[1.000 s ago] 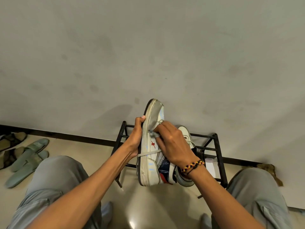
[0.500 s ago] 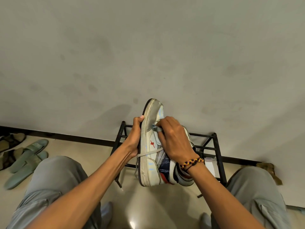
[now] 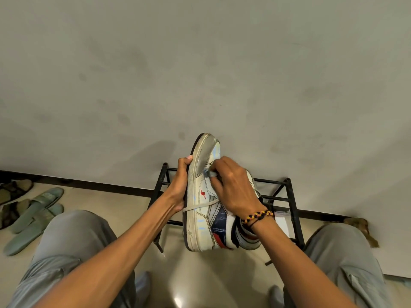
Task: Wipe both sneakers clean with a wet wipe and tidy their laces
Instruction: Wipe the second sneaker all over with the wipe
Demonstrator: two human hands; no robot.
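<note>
At centre frame a white sneaker is held toe-up, its sole gripped by the left hand while a wet wipe is pinched and pressed against its toe panel by the right hand. One lace is seen trailing loose across the midsole. Wiping is judged part-done; grime remains on the midsole, and the second sneaker, mostly hidden behind on the rack, and all laces are left.

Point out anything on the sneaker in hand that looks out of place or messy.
One lace is loose: it runs sideways across the sneaker and wraps over the sole edge by the left hand, instead of sitting in the eyelets. The white midsole looks scuffed and grimy. The right hand presses a wet wipe near the toe.
</note>
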